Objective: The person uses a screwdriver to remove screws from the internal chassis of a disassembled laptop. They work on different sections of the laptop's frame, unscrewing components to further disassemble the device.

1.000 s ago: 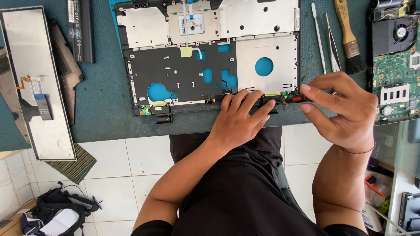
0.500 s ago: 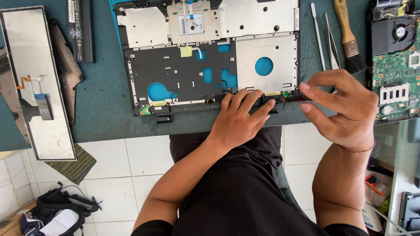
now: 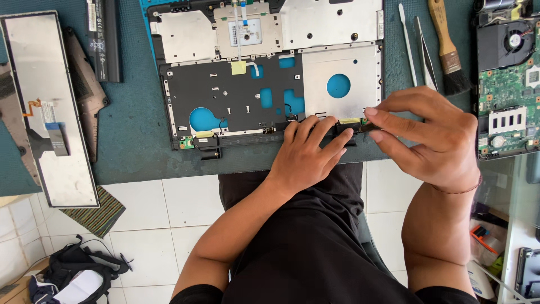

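Two bare hands work at the near edge of an opened laptop chassis [image 3: 270, 101] lying on a teal mat [image 3: 135, 129]. The left hand [image 3: 309, 155] lies flat, fingers spread, pressing the black hinge strip [image 3: 247, 138]. The right hand [image 3: 433, 135] pinches a small dark part at the strip's right end. Tweezers [image 3: 424, 53] and a brush [image 3: 447, 48] lie far right; a keyboard [image 3: 48, 107] lies left.

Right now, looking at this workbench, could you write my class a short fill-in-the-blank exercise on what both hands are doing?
1. The left hand presses on the laptop shell's ____ edge.
2. The right hand pinches a small part at the shell's near ____ corner.
3. The brush has a ____ handle.
4. The keyboard lies ____ of the shell.

Missing words: near; right; wooden; left
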